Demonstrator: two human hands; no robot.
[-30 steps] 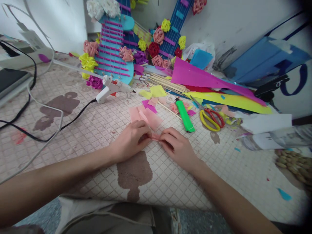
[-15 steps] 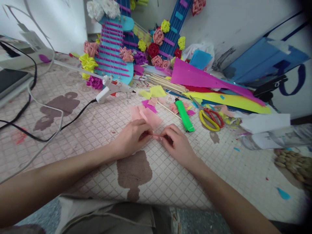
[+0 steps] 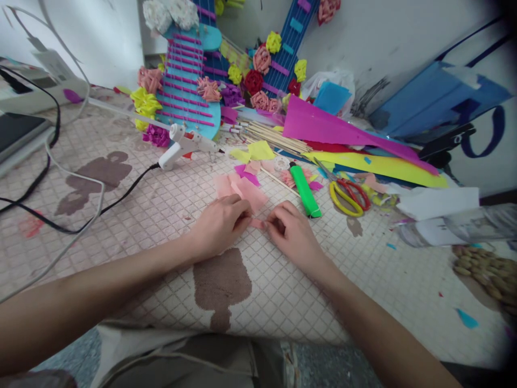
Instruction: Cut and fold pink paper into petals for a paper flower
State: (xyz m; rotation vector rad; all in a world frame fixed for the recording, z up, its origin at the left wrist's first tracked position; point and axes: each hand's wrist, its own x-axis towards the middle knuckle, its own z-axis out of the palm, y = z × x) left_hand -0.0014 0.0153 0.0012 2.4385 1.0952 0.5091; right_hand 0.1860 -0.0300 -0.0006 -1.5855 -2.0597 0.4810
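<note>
My left hand (image 3: 220, 226) and my right hand (image 3: 291, 235) meet over a small pink paper strip (image 3: 256, 223) on the patterned mat (image 3: 133, 215). Both hands pinch it, fingers curled, one at each end. Just beyond my fingers lies a loose pile of pale pink paper pieces (image 3: 242, 187). A green marker (image 3: 306, 190) lies right of that pile, close to my right hand.
A white glue gun (image 3: 186, 144) with a black cord lies at the back left. Yellow-and-red scissors (image 3: 348, 195), bamboo sticks (image 3: 274, 138), coloured foam sheets (image 3: 339, 132) and blue boards with paper flowers (image 3: 189, 81) crowd the back. Cables (image 3: 52, 161) run at left.
Both hands have shifted slightly up and closer together on the pink strip; less of the strip shows between my fingers. Nothing else has moved.
</note>
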